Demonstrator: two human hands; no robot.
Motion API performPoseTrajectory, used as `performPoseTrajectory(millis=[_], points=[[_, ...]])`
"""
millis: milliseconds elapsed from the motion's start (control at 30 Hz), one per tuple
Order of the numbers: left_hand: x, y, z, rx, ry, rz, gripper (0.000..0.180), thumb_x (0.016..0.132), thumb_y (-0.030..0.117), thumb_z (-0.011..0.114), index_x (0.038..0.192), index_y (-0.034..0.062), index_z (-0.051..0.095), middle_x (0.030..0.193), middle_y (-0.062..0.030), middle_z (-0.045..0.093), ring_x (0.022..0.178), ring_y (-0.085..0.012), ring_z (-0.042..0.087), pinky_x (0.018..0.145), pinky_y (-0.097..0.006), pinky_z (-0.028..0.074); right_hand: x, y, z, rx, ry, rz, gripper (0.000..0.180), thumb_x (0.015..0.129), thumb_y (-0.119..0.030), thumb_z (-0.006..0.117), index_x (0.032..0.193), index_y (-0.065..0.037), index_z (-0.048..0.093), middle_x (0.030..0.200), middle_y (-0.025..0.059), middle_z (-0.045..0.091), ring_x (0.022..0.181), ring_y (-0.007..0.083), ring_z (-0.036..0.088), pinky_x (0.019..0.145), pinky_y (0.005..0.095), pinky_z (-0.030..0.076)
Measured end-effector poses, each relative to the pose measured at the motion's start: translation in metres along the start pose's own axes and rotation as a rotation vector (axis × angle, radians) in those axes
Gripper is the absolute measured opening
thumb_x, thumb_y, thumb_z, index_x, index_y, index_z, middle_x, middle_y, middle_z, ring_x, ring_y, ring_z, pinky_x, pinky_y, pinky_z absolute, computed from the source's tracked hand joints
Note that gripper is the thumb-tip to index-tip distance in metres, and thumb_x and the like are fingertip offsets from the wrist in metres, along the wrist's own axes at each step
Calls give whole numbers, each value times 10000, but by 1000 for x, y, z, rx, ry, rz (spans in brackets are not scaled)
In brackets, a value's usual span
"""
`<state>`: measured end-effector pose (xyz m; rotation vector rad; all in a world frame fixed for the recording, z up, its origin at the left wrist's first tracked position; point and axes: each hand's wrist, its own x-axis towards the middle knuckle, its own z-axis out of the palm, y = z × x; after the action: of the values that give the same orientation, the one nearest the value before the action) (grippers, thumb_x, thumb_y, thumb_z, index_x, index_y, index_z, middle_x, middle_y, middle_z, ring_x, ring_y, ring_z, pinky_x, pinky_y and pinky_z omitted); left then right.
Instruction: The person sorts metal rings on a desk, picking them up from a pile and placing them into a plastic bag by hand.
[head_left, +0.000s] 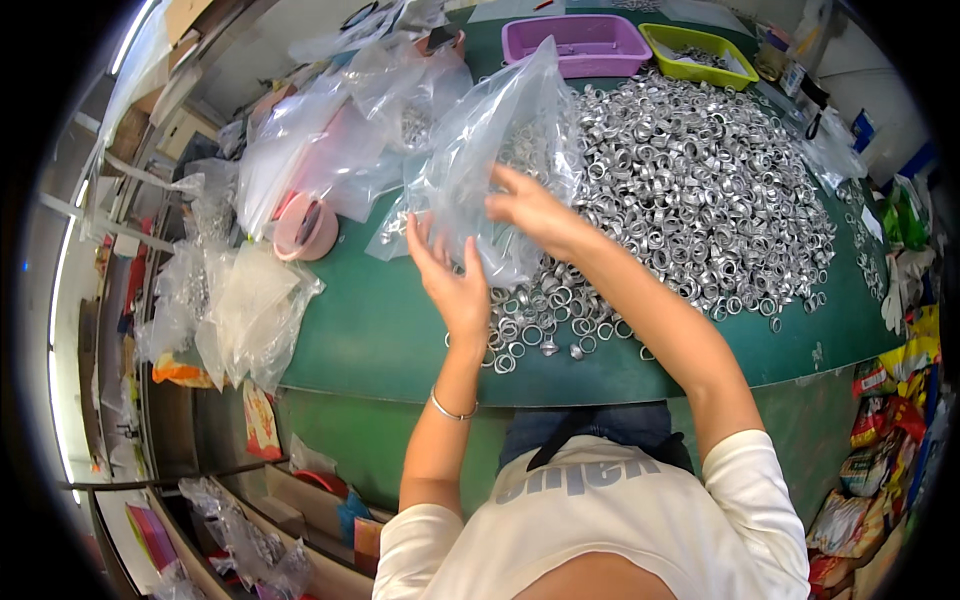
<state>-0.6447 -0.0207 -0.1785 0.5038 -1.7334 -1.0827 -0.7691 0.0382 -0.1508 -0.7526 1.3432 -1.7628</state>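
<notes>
A large clear plastic bag (465, 150) stands crumpled on the green table, with metal rings showing through its film. My right hand (540, 215) reaches across the bag's front, its fingers curled against the film and seeming to grip it. Below the bag's lower left side, my left hand (455, 285) is raised, thumb and fingers spread apart. A few small rings show beside its fingertips, inside the film or behind it; I cannot tell which. Right of the bag spreads a big heap of silver metal rings (700, 190), some of them loose near my left wrist.
A purple basin (575, 45) and a yellow-green basin (700, 55) stand at the back. To the left are piled plastic bags (310, 150) and a pink cup (305, 228). More bags (255, 310) hang over the left table edge. Colourful packages (880, 440) lie at the far right.
</notes>
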Motion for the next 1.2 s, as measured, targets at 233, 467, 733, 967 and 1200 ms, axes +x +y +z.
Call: performPoseTrajectory(millis=[233,467,733,967,1200], points=[[6,-7,-17,-211,115,-110,389,893,-63,532,1265,-83,418,1014,-142,621,906,-149,605,817,-246,472,-80,12,-63,-723,37,-172,370,857,-114,589,1215,-26,550,1143,151,584,1019,275,578,856,357,464],[0,1,-38,-224,91,-162,410,900,-33,543,1285,-66,406,1067,-153,611,978,-161,592,860,-274,465,-137,45,-68,-1532,-50,-311,592,723,-372,732,1241,-139,566,1374,139,417,1375,376,213,1072,559,224],[-55,12,-41,213,-28,454,392,749,-135,551,1127,-33,519,1196,-174,524,1092,-260,514,922,-348,404,-144,55,-69,-1535,126,-300,426,759,-296,714,1130,-120,606,1331,64,459,1348,343,268,1072,582,185],[-102,-7,-42,630,-655,164,288,756,71,691,1033,58,614,1231,-77,512,1197,-298,442,1018,-578,256,-134,66,-38,-1367,102,-451,308,774,-136,676,1072,-96,610,1266,108,477,1265,340,370,1031,534,251],[-99,-18,-54,696,-590,118,189,764,79,679,948,87,634,1242,-84,481,1222,-321,407,1031,-649,194,-130,71,-41,-1450,23,-402,162,765,-113,674,914,-62,637,1207,112,514,1246,322,391,1045,515,257]])
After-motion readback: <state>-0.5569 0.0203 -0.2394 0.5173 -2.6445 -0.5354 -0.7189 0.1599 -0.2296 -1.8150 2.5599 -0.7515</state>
